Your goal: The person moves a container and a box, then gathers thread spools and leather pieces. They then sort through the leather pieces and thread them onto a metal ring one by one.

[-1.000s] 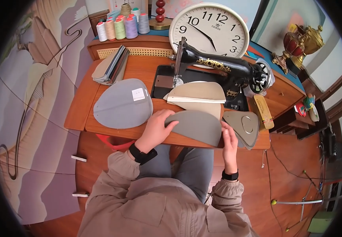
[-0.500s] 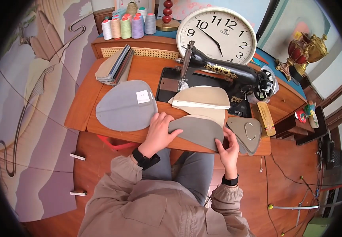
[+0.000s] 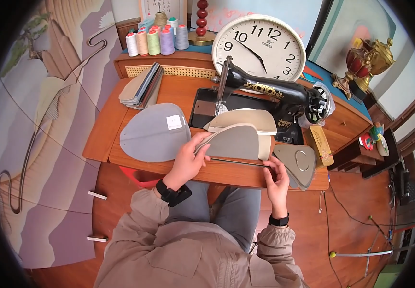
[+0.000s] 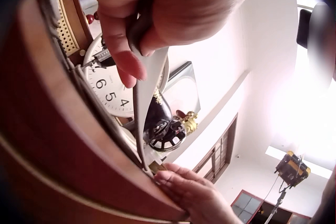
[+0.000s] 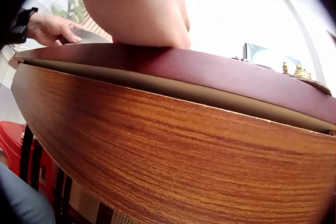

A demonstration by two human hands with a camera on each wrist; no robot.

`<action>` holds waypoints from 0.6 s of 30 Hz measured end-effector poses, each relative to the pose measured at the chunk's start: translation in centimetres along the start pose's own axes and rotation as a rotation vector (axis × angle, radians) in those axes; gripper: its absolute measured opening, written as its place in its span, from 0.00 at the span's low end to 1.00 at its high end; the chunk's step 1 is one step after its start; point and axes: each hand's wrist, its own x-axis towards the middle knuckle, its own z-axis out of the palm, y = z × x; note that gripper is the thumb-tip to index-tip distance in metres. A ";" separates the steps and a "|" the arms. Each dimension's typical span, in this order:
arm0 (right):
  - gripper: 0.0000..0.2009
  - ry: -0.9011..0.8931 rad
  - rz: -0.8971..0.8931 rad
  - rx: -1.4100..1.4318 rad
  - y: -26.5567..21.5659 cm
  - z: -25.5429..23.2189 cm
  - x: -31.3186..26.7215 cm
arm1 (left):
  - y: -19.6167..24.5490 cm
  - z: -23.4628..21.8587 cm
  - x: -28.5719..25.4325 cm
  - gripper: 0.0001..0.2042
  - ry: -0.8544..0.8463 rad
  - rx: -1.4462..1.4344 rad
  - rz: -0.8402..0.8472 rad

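Observation:
In the head view, my left hand (image 3: pixel 188 162) grips the left end of a grey folded piece (image 3: pixel 236 143), raised on its long edge and tilted at the table's front. The left wrist view shows that piece (image 4: pixel 149 90) edge-on between thumb and fingers. At its lower right corner, my right hand (image 3: pixel 277 185) pinches the edge between thumb and fingertips. Behind it lie beige folded pieces (image 3: pixel 245 119). A larger blue-grey piece (image 3: pixel 152 133) with a white label lies left, and a grey-green piece (image 3: pixel 294 163) with a metal ring lies right.
A black sewing machine (image 3: pixel 265 87) stands behind the pieces, before a round clock (image 3: pixel 260 36). Several thread spools (image 3: pixel 153 43) are at the back left, near a stack of sheets (image 3: pixel 142 89). A yellow tin (image 3: pixel 320 144) sits at the right.
The grey folded piece has tipped up from lying nearly flat, its face now standing toward the beige pieces. My right hand's thumb has moved from its face to the lower edge.

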 end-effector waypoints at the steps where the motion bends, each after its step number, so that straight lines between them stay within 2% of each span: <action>1: 0.21 -0.003 0.009 0.009 -0.1 0.0 0.0 | 0.5 0.0 0.4 0.12 0.004 0.001 0.002; 3: 0.21 -0.011 0.013 0.019 -0.2 0.0 0.0 | 1.5 0.4 1.7 0.13 -0.058 -0.030 0.107; 6: 0.20 -0.006 0.018 0.035 -0.1 0.0 0.0 | 3.2 1.5 3.8 0.14 -0.095 -0.053 0.157; 10: 0.20 -0.004 0.007 0.029 0.0 0.0 0.0 | 1.8 2.9 7.5 0.18 -0.086 -0.185 0.049; 12: 0.20 -0.004 -0.003 0.023 0.1 0.0 0.0 | -0.3 3.1 8.7 0.24 0.097 0.227 0.218; 13: 0.20 -0.005 -0.005 0.019 0.2 0.0 -0.1 | -0.5 3.2 8.5 0.24 0.100 0.133 0.129; 14: 0.20 -0.003 -0.008 0.015 0.3 0.0 0.0 | -0.8 2.9 8.1 0.24 0.102 0.136 0.130; 16: 0.20 0.001 -0.013 0.009 0.3 0.1 0.0 | -1.3 1.2 6.8 0.25 0.084 0.541 0.429; 18: 0.20 0.002 -0.011 0.002 0.1 0.1 -0.1 | -1.0 -0.5 4.5 0.24 0.045 0.555 0.395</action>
